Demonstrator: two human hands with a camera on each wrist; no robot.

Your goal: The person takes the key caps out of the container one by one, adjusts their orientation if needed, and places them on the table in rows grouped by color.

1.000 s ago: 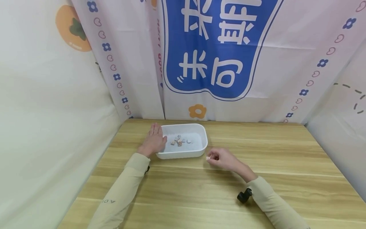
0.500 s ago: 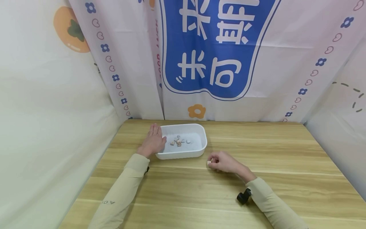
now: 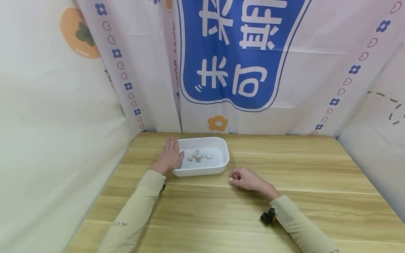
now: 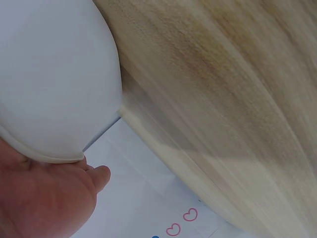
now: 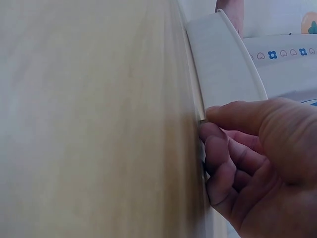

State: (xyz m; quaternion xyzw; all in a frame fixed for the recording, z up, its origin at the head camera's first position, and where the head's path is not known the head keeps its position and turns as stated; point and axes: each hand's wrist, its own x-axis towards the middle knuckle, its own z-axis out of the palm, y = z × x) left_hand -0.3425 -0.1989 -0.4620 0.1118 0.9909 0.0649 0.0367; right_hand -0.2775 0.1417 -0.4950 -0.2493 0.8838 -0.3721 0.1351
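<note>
A small pale block [image 3: 230, 180] sits pinched between thumb and fingertip of the right hand [image 3: 248, 178], low over the counter [image 3: 202, 218], just in front of the tray's near right corner. The right fingers are narrow on it, the others curled beneath. Whether the block touches the wood I cannot tell; in the right wrist view the fingers hide nearly all of it.

So slight a hold could fail: the block has short, hard-looking sides, and an uneven squeeze might spin it or shoot it across the smooth counter. If it were lifted too low toward the tray [image 3: 198, 172], the knuckles could knock the rim.

The tray is white, probably thin plastic, a rounded rectangle with a rolled lip. Several small pieces [image 3: 198, 159], some tan and some whitish, lie loosely clustered on its floor; they are too small to count surely. A jolt could scatter them.

The left hand [image 3: 170, 158] rests at the tray's left end, fingers extended together, thumb over the rim. Pressing too hard there might slide or tip something this light.

The counter shows pale, streaky wood grain. Behind it, a creased, soft printed cloth [image 3: 316, 70] carries 1 large blue panel.
</note>
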